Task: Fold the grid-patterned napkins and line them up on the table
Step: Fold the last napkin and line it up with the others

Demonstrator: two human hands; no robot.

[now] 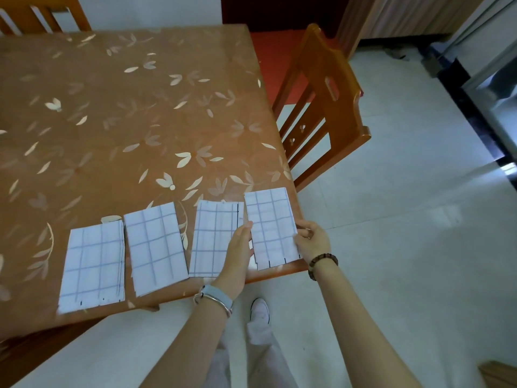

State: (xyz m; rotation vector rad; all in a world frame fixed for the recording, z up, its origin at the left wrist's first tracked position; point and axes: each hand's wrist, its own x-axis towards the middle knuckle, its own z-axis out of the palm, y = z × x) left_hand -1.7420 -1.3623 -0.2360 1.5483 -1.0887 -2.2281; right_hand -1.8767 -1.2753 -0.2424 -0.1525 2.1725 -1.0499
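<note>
Several folded white napkins with blue grid lines lie in a row along the near edge of the table (140, 107). The rightmost napkin (271, 228) lies at the table's near right corner. My left hand (239, 247) touches its left edge with straight fingers, lying partly over the neighbouring napkin (212, 236). My right hand (310, 239) holds its right edge, fingers curled at the paper. Further left lie a third napkin (155, 247) and a fourth (93, 264).
The table has a brown cover with a pale leaf print. A wooden chair (327, 102) stands close against the table's right side, another chair (42, 15) at the far left. Pale tiled floor (391, 247) extends to the right.
</note>
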